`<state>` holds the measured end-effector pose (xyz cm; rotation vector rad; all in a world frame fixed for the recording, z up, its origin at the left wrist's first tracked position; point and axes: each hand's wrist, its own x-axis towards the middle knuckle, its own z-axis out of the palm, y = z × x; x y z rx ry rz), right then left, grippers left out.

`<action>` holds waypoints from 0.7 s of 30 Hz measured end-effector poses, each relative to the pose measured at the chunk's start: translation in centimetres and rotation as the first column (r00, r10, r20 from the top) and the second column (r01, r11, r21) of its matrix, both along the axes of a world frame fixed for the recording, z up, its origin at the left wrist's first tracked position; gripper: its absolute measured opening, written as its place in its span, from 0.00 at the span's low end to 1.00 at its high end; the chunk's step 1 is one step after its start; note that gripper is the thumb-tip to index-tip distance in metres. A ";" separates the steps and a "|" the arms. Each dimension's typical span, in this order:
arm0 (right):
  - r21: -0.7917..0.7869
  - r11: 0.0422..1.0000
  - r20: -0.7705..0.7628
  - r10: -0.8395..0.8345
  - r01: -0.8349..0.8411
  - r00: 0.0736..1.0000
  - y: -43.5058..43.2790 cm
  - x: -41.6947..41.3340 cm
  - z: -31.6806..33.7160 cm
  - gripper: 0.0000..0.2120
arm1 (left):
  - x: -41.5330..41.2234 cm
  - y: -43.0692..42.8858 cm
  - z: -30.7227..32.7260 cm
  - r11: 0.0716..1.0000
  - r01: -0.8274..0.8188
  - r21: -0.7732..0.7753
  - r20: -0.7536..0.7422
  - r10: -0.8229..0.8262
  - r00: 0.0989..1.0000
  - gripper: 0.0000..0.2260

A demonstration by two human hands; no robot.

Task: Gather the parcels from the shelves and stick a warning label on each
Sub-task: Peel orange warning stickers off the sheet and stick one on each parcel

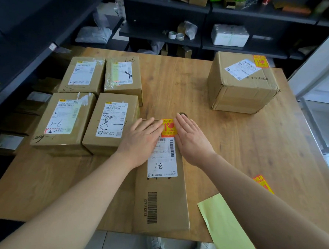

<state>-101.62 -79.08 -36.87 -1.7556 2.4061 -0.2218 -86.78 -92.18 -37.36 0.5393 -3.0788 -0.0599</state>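
Head view, starting closest to you: a pale green backing sheet hangs over the near edge of the surface. A few spare orange stickers peek out beside your right forearm.

The flat parcel lies lengthways in front of you with its shipping slip facing up. Both grips are released and flat, with nothing clenched. The left grip and the right grip press down on either side of the warning label at the parcel's far end, fingers straight.

My guess is this one is thin, light cardboard, stiff enough to slide but likely to bow if you lift it by one end (so take it by the two long edges). The sticker is thin and tacky, so smooth it from the middle outwards or it'll crease.

Further out on the left, four small boxes are packed touching each other. They look taped, rigid and easy to take hold of by opposite sides. I can't make out an orange sticker on any of them.

Far right, well apart, the big box already has its own sticker on a top corner. I'd say that one needs both grips low on its sides.

Behind it all, the shelves hold more wrapped stuff.
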 end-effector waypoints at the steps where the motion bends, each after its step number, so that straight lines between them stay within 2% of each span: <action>1: 0.005 0.999 -0.008 0.038 -0.038 0.999 0.0 0.3 0.0 0.26 | -0.2 0.2 -0.1 0.999 0.026 0.026 -0.007 -0.026 1.000 0.21; 6: 0.042 0.997 -0.057 0.071 -0.069 0.996 0.7 0.1 0.7 0.24 | 0.9 -0.1 0.4 0.993 0.029 0.111 -0.041 -0.025 0.999 0.18; 11: 0.014 0.997 0.000 0.080 -0.080 0.997 1.8 0.9 0.4 0.24 | 1.1 1.0 1.0 0.992 0.021 0.123 0.018 -0.024 1.000 0.20; 14: 0.046 0.998 -0.039 0.052 -0.050 0.998 2.7 0.9 0.7 0.24 | 1.9 1.3 1.3 0.996 -0.017 0.089 0.051 0.012 0.999 0.21; 18: 0.089 0.996 0.005 0.019 -0.019 1.000 4.6 1.8 1.4 0.26 | 4.4 2.6 1.5 0.989 -0.086 0.124 -0.038 0.091 0.995 0.20; 21: 0.110 0.994 0.063 -0.006 -0.001 0.998 5.8 3.0 2.3 0.28 | 6.0 4.6 2.1 0.981 -0.166 0.098 -0.015 0.169 0.986 0.23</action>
